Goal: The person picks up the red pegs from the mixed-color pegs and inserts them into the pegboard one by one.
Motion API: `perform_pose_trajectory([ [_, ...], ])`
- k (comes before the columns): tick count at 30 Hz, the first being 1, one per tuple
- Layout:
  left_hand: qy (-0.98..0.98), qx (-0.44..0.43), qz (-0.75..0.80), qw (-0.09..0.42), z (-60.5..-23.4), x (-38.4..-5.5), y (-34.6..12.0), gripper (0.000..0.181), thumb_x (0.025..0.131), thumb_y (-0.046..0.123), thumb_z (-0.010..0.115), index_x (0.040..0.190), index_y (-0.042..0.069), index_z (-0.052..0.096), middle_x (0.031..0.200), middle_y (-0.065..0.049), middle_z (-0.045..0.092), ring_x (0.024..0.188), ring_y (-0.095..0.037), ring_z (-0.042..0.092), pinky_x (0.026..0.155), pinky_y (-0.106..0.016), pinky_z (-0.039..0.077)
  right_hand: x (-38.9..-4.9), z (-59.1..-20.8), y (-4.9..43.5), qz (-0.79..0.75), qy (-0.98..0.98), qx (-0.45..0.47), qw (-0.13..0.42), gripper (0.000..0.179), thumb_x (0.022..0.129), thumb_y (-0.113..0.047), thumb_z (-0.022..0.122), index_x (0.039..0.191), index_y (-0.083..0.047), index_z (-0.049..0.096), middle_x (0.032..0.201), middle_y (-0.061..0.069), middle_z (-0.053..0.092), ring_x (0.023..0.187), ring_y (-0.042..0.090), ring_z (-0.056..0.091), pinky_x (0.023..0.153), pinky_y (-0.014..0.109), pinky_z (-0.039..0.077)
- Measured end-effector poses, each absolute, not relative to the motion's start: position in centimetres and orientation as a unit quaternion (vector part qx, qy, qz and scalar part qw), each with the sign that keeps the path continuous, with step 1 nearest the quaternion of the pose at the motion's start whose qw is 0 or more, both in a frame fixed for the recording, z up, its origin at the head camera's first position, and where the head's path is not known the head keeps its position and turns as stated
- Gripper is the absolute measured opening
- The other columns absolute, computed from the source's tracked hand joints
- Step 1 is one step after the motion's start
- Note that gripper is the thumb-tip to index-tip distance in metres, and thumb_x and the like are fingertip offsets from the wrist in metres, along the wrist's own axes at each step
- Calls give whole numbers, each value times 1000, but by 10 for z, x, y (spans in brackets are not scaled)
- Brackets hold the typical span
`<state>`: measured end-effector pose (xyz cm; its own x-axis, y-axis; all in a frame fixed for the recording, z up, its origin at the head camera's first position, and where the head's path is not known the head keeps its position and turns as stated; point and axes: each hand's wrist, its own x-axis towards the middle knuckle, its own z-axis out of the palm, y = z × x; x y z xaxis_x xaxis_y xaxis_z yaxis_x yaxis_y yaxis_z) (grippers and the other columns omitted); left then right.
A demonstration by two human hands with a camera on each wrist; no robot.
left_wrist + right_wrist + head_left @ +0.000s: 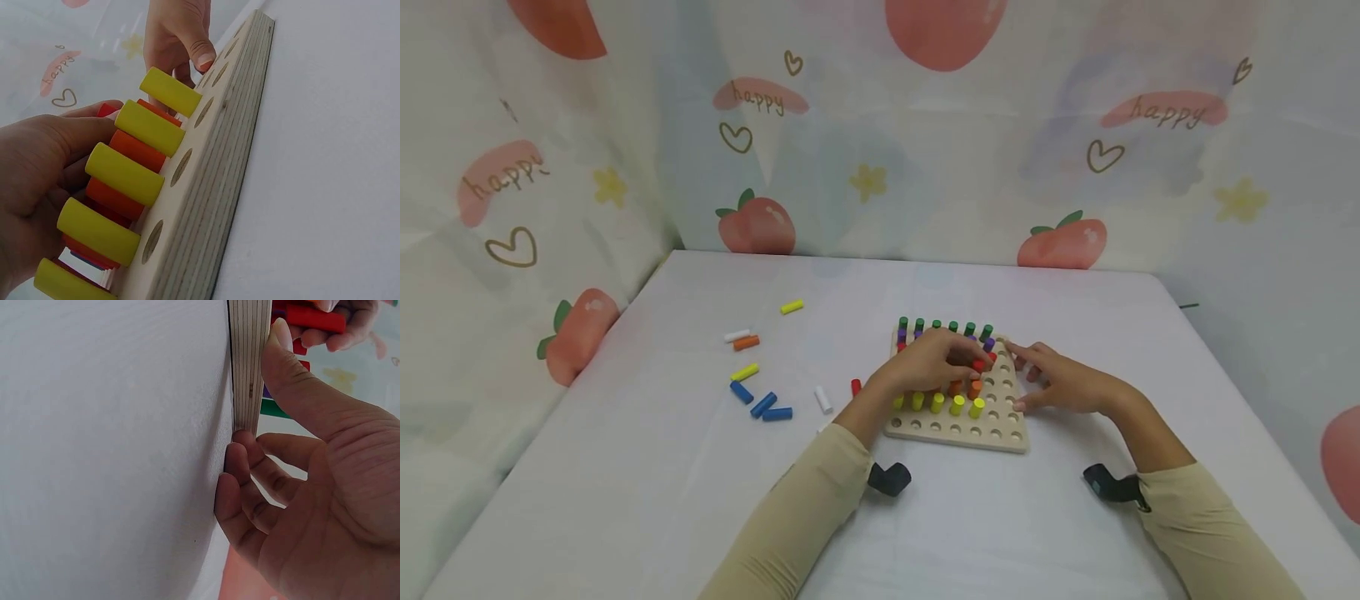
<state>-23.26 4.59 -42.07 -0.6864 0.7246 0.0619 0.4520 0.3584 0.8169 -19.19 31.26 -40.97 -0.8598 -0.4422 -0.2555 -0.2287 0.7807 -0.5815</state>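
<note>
A wooden pegboard (957, 432) stands on the table with rows of green, purple, red, orange and yellow pegs upright in its holes. My left hand (930, 360) is over the middle of the board and pinches a red peg (315, 319) near the red row. That hand hides part of the red and orange rows in the head view. At the board's right side is my right hand (1067, 381), its curled fingers and thumb holding the edge. In the left wrist view the yellow pegs (125, 174) lie nearest, beside the front row of bare holes.
Loose pegs lie left of the board: blue pegs (763, 405), yellow pegs (745, 372), an orange peg (747, 342), white pegs (823, 399) and a red peg (856, 387). A printed curtain (880, 150) rises behind the white table (625, 467).
</note>
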Motion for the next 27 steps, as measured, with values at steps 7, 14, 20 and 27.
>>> perform_pose_trajectory([
  [7,817,362,423,148,-422,-231,49,24,99,14,72,122,19,77,113,11,71,99,-3,63,93,-19,49,-191,-410,315,-280,923,-184,191,103,87,-36,84,163,-3,24,125,10,47,110,27,46,86,40,47],
  [14,832,343,413,142,-419,-229,51,20,97,15,75,117,19,76,107,11,71,95,-5,63,91,-21,50,-192,-410,314,-280,923,-188,187,103,86,-37,84,163,-2,24,125,10,47,109,27,46,84,38,49],
  [20,832,332,417,151,-418,-228,52,16,96,12,75,112,16,76,101,10,72,91,-5,65,87,-19,51,-192,-411,314,-281,922,-185,191,103,86,-37,84,163,-3,24,125,10,47,109,27,46,84,38,49],
  [27,834,331,413,155,-420,-229,54,16,97,13,76,112,15,77,100,10,72,90,-5,64,84,-18,51,-193,-411,314,-278,923,-186,189,103,86,-37,84,163,-2,25,125,10,48,109,27,46,85,38,49],
])
